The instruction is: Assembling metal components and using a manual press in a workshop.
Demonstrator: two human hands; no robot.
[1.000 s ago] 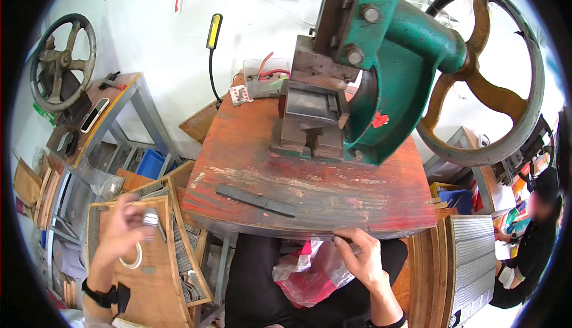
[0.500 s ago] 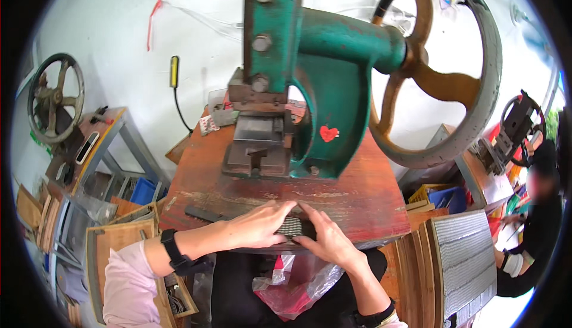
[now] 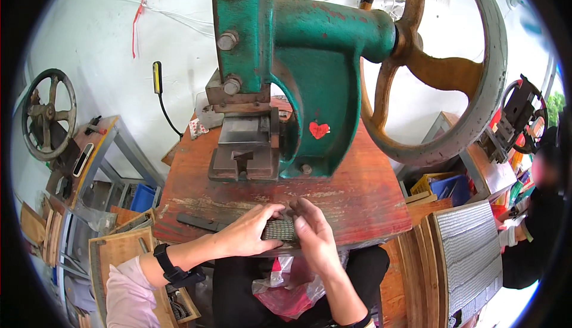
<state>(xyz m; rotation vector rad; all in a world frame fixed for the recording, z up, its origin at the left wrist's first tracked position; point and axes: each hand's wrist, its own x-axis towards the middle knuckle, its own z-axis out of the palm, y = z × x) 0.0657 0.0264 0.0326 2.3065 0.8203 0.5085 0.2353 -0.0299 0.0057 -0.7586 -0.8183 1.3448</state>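
Note:
A small block of greyish, ridged strips (image 3: 279, 231), like a tight stack of thin metal pieces, is held over the near edge of the red wooden table (image 3: 369, 209). My left hand (image 3: 251, 232) grips its left end, thumb in front and fingers behind. At the other end my right hand (image 3: 316, 235) curls around it, thumb against the side and fingers bent at the back. The far side of the block is hidden by my fingers. A dark flat bar (image 3: 199, 222) lies on the table beyond my left wrist.
A green hand press (image 3: 322, 89) with a big wheel (image 3: 491, 89) stands behind my hands. To the right, a ridged grey sheet (image 3: 468, 256) tops wooden boards. A wooden tray (image 3: 110, 253) is at the left. Plastic bag (image 3: 286, 292) on my lap; another person (image 3: 536, 232) far right.
My view has shifted, so the press appears further left and larger. My right hand has turned more upright, its fingers now bent behind the block. The left keeps its grip.

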